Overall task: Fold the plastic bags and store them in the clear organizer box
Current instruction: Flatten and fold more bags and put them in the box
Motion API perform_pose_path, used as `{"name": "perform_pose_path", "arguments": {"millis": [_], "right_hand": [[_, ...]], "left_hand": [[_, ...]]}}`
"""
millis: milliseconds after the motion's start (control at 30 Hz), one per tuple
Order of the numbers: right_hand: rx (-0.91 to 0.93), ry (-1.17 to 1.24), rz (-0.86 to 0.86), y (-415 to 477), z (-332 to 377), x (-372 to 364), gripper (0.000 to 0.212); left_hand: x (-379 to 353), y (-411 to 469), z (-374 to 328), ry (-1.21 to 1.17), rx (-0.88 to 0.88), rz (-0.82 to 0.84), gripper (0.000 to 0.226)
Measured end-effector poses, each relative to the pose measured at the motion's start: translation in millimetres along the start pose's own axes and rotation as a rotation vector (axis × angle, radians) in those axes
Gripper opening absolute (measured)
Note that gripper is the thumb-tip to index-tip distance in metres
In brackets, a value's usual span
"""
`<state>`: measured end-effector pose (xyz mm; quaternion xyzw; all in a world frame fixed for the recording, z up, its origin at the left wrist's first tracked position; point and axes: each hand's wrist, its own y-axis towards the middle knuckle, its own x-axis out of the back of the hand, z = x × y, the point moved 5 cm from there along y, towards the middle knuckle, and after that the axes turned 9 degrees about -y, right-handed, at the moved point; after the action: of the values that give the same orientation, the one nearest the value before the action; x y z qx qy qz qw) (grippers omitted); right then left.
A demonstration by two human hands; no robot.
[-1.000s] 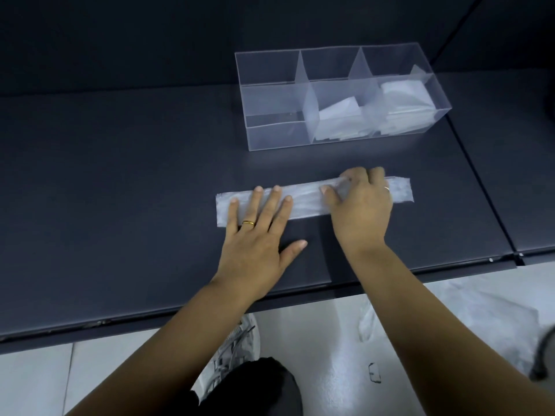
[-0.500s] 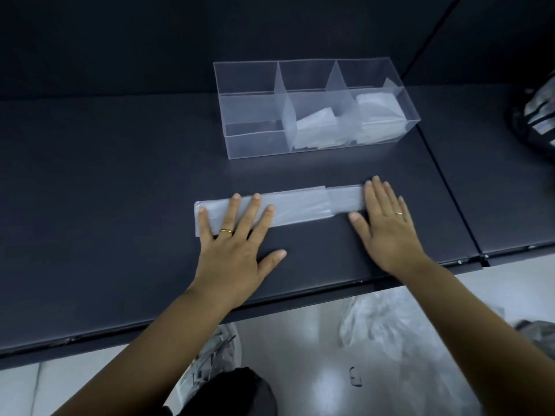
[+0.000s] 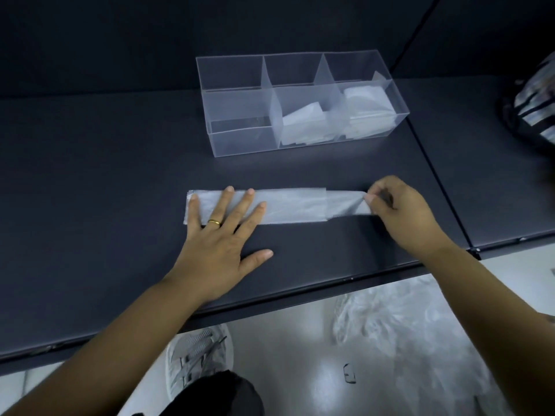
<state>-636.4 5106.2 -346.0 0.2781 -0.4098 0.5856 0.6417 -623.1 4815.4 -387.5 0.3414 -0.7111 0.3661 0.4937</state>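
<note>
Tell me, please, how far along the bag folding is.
Done: folded bags sit in the middle and right compartments of the organizer box. In hand: one bag lies as a long strip on the table, left hand pressing it flat, right hand pinching its right end. Left: folding that strip small, storing it, then the loose bags on the floor.

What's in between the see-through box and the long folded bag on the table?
Nothing. In the head view, only bare dark table lies between the clear organizer box and the folded plastic bag.
</note>
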Motion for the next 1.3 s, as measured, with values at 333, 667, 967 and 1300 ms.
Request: {"name": "perform_pose_path", "arguments": {"millis": [333,667,967,1300], "right_hand": [[-0.437,0.616,0.224,-95.2,-11.7,12.5,0.015],[-0.049,0.656,0.081,-81.8,61.7,54.6,0.032],[0.031,0.514,0.425,-31.3,71.1,-33.1,0.023],[-0.079,0.254,0.255,-25.9,60.2,-54.0,0.018]], "left_hand": [[28.6,21.7,-46.6,-0.309,-0.347,-0.055,0.092],[43.3,9.8,-121.6,-1.450,-0.077,-0.268,0.030],[44.1,31.6,-58.1,-1.977,0.307,-0.089,0.026],[38.8,51.5,21.7,-1.439,0.609,-0.424,0.012]]}}
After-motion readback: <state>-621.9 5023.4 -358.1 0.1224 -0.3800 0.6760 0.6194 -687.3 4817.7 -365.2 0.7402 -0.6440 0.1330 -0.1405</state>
